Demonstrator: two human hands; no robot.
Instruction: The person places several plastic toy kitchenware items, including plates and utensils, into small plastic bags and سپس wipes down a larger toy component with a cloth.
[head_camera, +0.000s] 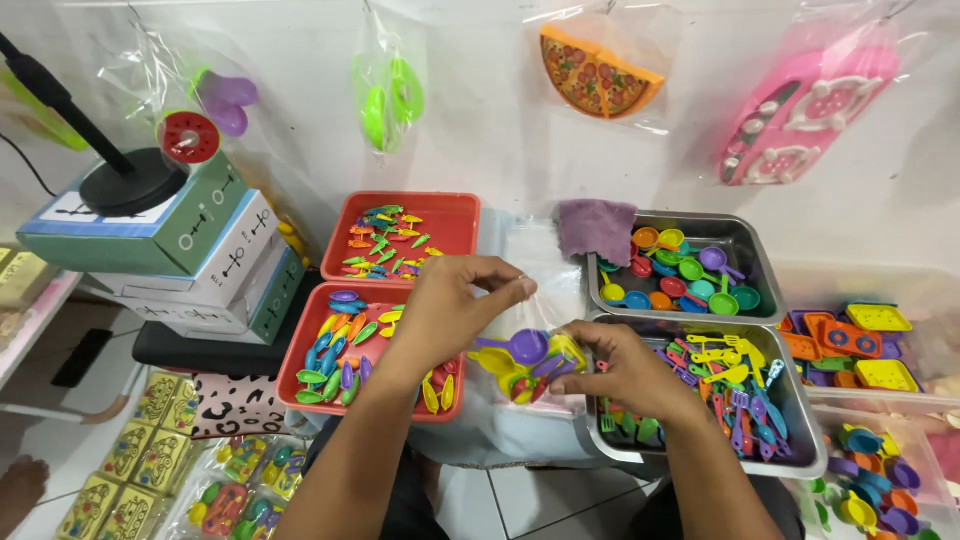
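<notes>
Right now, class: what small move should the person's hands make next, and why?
Probably push the toy utensils deeper into the clear bag. The left hand pinches the bag's upper edge, while the right hand holds the bunch of small plastic pans and spoons at the bag, not yet clearly inside.

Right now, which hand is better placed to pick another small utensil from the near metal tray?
The right hand, probably. It rests at the near metal tray, beside the loose utensils. The left hand is across the table, pinching the top of the clear bag of toy pans, so it looks occupied.
</notes>
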